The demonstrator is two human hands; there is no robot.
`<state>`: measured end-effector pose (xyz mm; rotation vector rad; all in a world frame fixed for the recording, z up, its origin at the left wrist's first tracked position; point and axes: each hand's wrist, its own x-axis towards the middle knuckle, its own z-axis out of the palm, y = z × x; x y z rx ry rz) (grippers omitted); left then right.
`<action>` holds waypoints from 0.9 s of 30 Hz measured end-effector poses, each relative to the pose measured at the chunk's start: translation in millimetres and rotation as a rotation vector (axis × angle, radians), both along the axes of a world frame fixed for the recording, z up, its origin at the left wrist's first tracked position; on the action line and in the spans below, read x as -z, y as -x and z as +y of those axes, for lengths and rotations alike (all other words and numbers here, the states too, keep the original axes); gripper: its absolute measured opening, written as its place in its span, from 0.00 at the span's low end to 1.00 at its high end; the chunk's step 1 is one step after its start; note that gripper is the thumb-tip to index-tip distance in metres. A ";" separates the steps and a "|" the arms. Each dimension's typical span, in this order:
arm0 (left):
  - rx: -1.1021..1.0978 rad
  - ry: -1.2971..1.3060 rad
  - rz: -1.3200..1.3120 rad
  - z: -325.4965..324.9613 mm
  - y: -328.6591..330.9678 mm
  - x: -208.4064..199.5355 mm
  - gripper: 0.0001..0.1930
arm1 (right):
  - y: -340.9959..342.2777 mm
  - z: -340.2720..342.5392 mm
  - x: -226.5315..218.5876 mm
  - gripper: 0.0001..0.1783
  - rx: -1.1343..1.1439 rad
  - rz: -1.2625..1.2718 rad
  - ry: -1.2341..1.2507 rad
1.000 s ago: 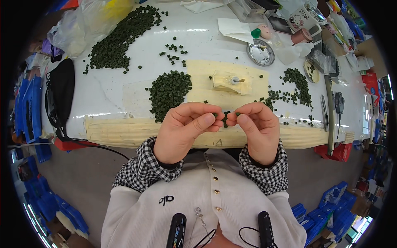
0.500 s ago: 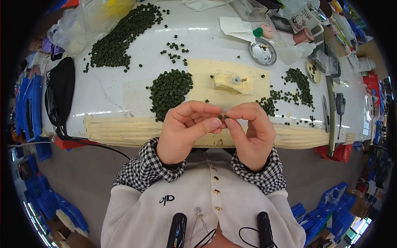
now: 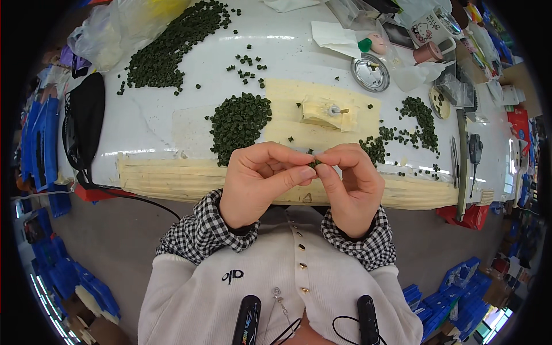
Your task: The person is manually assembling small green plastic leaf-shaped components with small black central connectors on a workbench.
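Observation:
Above the table's front edge, my left hand (image 3: 250, 184) and my right hand (image 3: 355, 190) meet fingertip to fingertip. Thumbs and forefingers pinch small dark green pieces (image 3: 314, 164), mostly covered by the fingers; whether they are joined I cannot tell. Just beyond my left hand lies a heap of similar green pieces (image 3: 238, 127). A tape-wrapped block (image 3: 322, 115) with a short metal post (image 3: 334, 110) stands past my fingertips on a yellowish taped patch (image 3: 282, 98). Beyond my right hand, more loose green pieces (image 3: 374, 150) are scattered.
A long pile of green pieces (image 3: 158, 60) spreads at the far left, near plastic bags (image 3: 109, 43). A round metal lid (image 3: 370, 73), a thread spool (image 3: 428, 53) and a mug (image 3: 430, 29) stand far right. Tweezers (image 3: 455, 161) and a screwdriver (image 3: 474, 150) lie at right.
The pinched green pieces, showing slightly apart before, are now closer together between my fingertips. Both hands stay in nearly the same place; the view has shifted slightly.

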<state>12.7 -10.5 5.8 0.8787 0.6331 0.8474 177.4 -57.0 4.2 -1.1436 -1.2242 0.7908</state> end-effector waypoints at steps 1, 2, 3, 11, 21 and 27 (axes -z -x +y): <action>0.003 -0.002 0.001 0.2 0.0 0.1 0.09 | 0.1 -0.3 0.8 0.08 0.004 -0.002 -0.004; 0.005 -0.004 0.003 0.3 0.1 0.1 0.09 | 0.4 -0.5 1.1 0.08 0.007 -0.003 -0.008; 0.002 -0.003 -0.004 0.2 -0.1 -0.1 0.09 | 0.4 -0.6 0.9 0.08 0.010 -0.015 -0.014; -0.016 -0.007 -0.011 4.0 1.5 0.1 0.09 | -6.9 0.6 -3.5 0.15 -0.019 -0.358 -0.191; -0.037 -0.322 0.159 6.8 5.3 -3.1 0.10 | -13.7 2.6 5.1 0.17 -0.117 -0.239 -0.142; 0.015 -0.166 0.060 9.1 5.9 0.1 0.10 | -15.2 3.2 1.9 0.16 -0.099 -0.289 -0.157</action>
